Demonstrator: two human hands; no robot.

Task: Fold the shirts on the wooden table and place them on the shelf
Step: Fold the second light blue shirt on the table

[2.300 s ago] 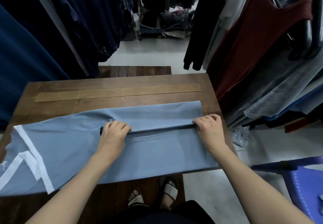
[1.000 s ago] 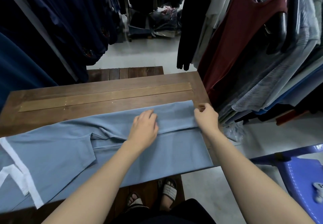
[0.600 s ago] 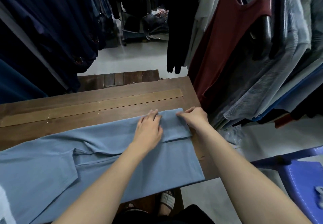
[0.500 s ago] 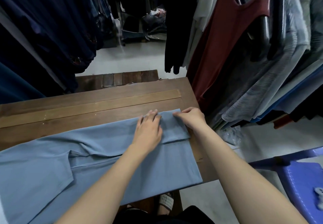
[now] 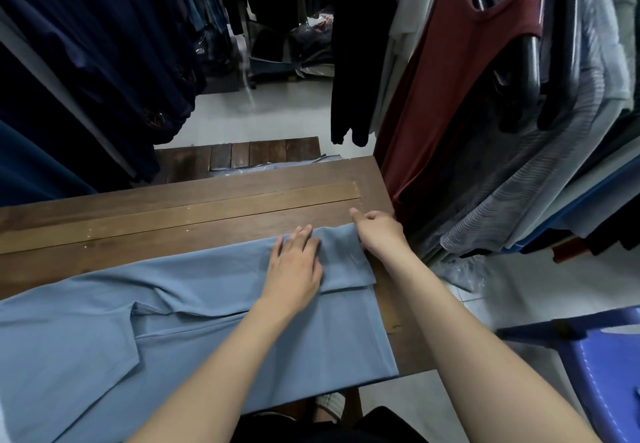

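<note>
The blue shirt (image 5: 214, 321) lay across the wooden table (image 5: 173, 214), lower centre of frame. The left hand (image 5: 294, 269) had slid right along the folded flap — fingers together, pressing flat — while the right hand (image 5: 381, 231) shifted to pinch its far corner; the first fold seemed set.

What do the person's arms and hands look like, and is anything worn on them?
Both forearms are bare, with no sleeves in view. The left hand and right hand have no gloves, and no ring, watch or bracelet shows.
</note>
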